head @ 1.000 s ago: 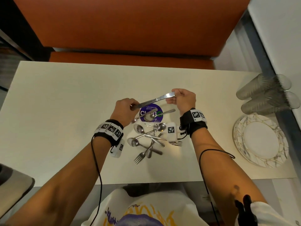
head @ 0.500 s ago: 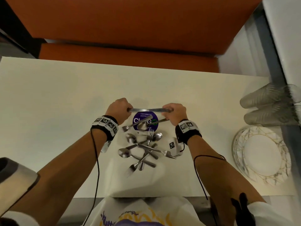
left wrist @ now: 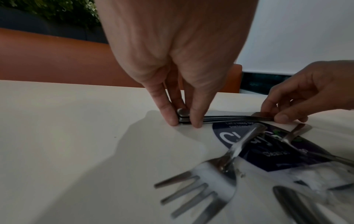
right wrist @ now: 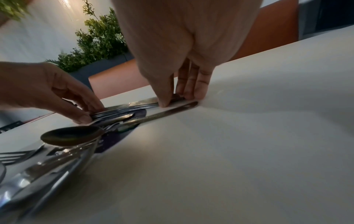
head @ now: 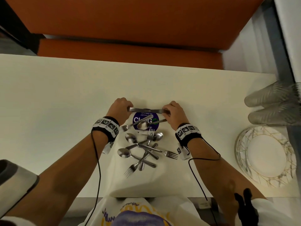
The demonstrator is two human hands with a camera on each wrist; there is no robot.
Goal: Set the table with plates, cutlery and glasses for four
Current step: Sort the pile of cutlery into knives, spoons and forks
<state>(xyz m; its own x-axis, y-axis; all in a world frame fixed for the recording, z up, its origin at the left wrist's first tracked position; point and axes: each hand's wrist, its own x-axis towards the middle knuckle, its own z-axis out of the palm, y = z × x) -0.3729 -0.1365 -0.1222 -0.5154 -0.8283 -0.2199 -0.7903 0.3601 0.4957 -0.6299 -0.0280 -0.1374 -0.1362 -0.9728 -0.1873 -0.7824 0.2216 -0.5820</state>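
A stack of several steel knives point(head: 146, 110) lies level on the white table point(head: 57, 103), just beyond the round purple sticker point(head: 145, 119). My left hand point(head: 123, 106) pinches the handle ends point(left wrist: 184, 118) between thumb and fingers, which touch the table. My right hand point(head: 171, 110) pinches the blade ends point(right wrist: 149, 101) in the same way. A loose pile of forks and spoons point(head: 143, 149) lies between my wrists. One serrated knife point(right wrist: 168, 112) lies apart, near my right fingers. Plates point(head: 265, 155) and glasses point(head: 273, 105) sit at the right.
The plates are stacked near the table's right front corner, and the clear ribbed glasses lie on their sides behind them. An orange bench point(head: 130, 51) runs along the far edge. A fork point(left wrist: 201, 189) and a spoon point(right wrist: 70, 135) lie close to my wrists.
Both hands have brought the knives down from a tilted hold in the air to lie level on the table beyond the sticker. The head camera has tilted slightly.
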